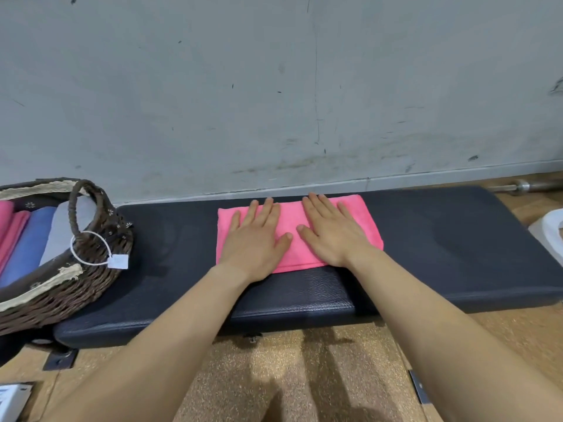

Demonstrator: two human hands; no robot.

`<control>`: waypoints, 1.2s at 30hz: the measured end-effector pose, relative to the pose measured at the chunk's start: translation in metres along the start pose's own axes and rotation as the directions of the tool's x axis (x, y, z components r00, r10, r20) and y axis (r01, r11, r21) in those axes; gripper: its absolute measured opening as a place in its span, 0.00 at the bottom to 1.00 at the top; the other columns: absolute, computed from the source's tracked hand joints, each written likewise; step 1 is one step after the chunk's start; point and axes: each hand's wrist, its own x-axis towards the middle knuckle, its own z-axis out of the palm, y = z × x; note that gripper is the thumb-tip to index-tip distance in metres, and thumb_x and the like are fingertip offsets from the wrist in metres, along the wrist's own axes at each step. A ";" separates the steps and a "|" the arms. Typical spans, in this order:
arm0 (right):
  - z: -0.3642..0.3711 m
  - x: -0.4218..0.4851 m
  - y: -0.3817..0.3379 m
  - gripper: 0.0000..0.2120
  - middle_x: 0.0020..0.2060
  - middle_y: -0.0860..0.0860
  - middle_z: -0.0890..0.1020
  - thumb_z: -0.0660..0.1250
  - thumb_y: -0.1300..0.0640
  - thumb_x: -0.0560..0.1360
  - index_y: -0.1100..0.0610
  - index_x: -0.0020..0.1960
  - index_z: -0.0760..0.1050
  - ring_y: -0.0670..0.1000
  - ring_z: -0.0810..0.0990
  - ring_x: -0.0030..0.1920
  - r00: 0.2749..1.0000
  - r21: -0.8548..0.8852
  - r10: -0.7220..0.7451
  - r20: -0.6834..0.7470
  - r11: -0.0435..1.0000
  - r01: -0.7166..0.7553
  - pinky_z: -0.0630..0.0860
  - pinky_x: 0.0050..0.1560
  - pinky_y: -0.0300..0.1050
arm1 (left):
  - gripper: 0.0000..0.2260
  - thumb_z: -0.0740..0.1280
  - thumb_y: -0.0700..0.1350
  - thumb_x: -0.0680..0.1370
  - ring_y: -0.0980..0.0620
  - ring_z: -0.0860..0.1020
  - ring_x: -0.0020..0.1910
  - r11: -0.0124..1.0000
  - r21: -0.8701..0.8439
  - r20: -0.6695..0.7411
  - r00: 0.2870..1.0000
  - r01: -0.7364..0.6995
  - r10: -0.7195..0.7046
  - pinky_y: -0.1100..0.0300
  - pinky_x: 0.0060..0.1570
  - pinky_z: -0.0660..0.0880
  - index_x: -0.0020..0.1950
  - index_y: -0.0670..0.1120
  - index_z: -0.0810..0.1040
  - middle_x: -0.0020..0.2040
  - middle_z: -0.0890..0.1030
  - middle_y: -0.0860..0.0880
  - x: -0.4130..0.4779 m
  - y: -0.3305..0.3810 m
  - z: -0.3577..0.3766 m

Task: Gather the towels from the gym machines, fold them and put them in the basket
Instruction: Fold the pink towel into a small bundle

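Pink towel [367, 226] sits folded in a rectangle right under both palms, left hand [254, 239] and right hand [330, 236] flat on it side by side with fingers [268, 208] straight, holding nothing, so I'd say this is the smoothing end of the fold. Next it probably needs pinching at the edges and a carry to the basket [100, 269] out past the left hand, where folded towels [30, 239] sit. Under the wrists the bench [457, 239] is dark padded vinyl, scuffed grey wall [274, 86] beyond the hands.
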 end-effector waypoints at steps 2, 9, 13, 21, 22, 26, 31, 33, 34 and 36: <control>0.001 0.001 0.013 0.34 0.81 0.49 0.41 0.45 0.37 0.82 0.51 0.82 0.41 0.48 0.39 0.80 0.999 -0.034 0.033 0.010 0.999 -0.033 0.38 0.79 0.54 | 0.33 0.47 0.66 0.80 0.48 0.40 0.80 0.999 0.015 0.030 0.999 0.038 -0.039 0.45 0.78 0.40 0.81 0.53 0.42 0.81 0.41 0.52 0.000 -0.013 0.000; -0.002 -0.002 0.036 0.35 0.81 0.50 0.41 0.43 0.32 0.80 0.46 0.82 0.40 0.50 0.39 0.80 0.985 -0.016 0.174 0.007 0.985 -0.174 0.38 0.79 0.57 | 0.28 0.43 0.62 0.82 0.50 0.37 0.80 0.993 -0.024 0.058 0.992 0.112 -0.111 0.44 0.77 0.39 0.81 0.57 0.41 0.81 0.38 0.51 -0.003 -0.039 -0.002; 0.000 -0.027 0.027 0.35 0.81 0.50 0.40 0.43 0.33 0.80 0.46 0.82 0.40 0.51 0.38 0.80 0.983 -0.014 0.184 0.026 0.983 -0.183 0.38 0.78 0.58 | 0.29 0.42 0.62 0.82 0.48 0.37 0.80 0.995 0.038 0.082 0.992 0.097 -0.100 0.42 0.77 0.39 0.81 0.55 0.38 0.81 0.38 0.50 -0.025 -0.029 -0.004; -0.015 -0.066 0.010 0.25 0.80 0.49 0.56 0.60 0.41 0.80 0.46 0.75 0.66 0.52 0.51 0.80 0.980 0.114 -0.134 -0.149 0.982 0.151 0.49 0.79 0.53 | 0.24 0.57 0.53 0.82 0.42 0.65 0.73 0.958 -0.185 -0.211 0.944 0.217 -0.254 0.45 0.68 0.67 0.77 0.48 0.62 0.75 0.67 0.46 -0.069 -0.040 -0.021; -0.019 -0.067 0.006 0.19 0.79 0.48 0.61 0.64 0.43 0.79 0.45 0.69 0.73 0.52 0.54 0.80 0.974 0.193 -0.180 -0.135 0.960 0.204 0.52 0.79 0.51 | 0.22 0.59 0.52 0.81 0.40 0.69 0.68 0.931 -0.225 -0.222 0.916 0.287 -0.335 0.45 0.62 0.71 0.74 0.47 0.66 0.71 0.70 0.45 -0.072 -0.042 -0.025; -0.018 -0.067 -0.002 0.12 0.77 0.46 0.64 0.71 0.49 0.74 0.45 0.58 0.78 0.53 0.57 0.79 0.965 0.188 -0.261 -0.018 0.947 0.260 0.55 0.78 0.49 | 0.19 0.61 0.59 0.78 0.41 0.78 0.53 0.841 -0.192 0.009 0.857 0.507 -0.515 0.50 0.48 0.75 0.59 0.45 0.71 0.56 0.78 0.45 -0.080 -0.037 -0.035; -0.014 -0.068 -0.006 0.15 0.78 0.47 0.62 0.73 0.52 0.72 0.46 0.58 0.75 0.54 0.55 0.79 0.970 0.197 -0.240 0.041 0.954 0.227 0.55 0.77 0.46 | 0.13 0.66 0.55 0.76 0.46 0.78 0.40 0.802 -0.314 0.128 0.860 0.508 -0.495 0.56 0.37 0.71 0.40 0.46 0.73 0.40 0.78 0.48 -0.078 -0.030 -0.039; -0.015 -0.068 -0.007 0.15 0.78 0.47 0.63 0.73 0.51 0.72 0.46 0.57 0.76 0.53 0.56 0.79 0.970 0.182 -0.241 0.040 0.956 0.230 0.55 0.76 0.45 | 0.16 0.68 0.50 0.76 0.48 0.74 0.34 0.780 -0.427 0.080 0.878 0.458 -0.471 0.57 0.33 0.68 0.33 0.45 0.68 0.34 0.75 0.48 -0.077 -0.034 -0.041; -0.016 -0.067 -0.007 0.15 0.78 0.47 0.63 0.73 0.50 0.72 0.45 0.57 0.76 0.53 0.56 0.78 0.969 0.179 -0.243 0.040 0.956 0.233 0.55 0.76 0.45 | 0.16 0.69 0.47 0.75 0.48 0.73 0.34 0.750 -0.508 0.053 0.884 0.424 -0.464 0.57 0.34 0.69 0.32 0.45 0.67 0.33 0.73 0.48 -0.076 -0.037 -0.043; -0.015 -0.066 -0.009 0.15 0.78 0.47 0.63 0.74 0.48 0.70 0.43 0.55 0.75 0.53 0.56 0.78 0.968 0.186 -0.248 0.038 0.954 0.237 0.55 0.76 0.46 | 0.10 0.72 0.42 0.75 0.48 0.77 0.40 0.582 -0.721 0.050 0.867 0.375 -0.496 0.54 0.41 0.77 0.40 0.46 0.71 0.41 0.77 0.48 -0.076 -0.042 -0.048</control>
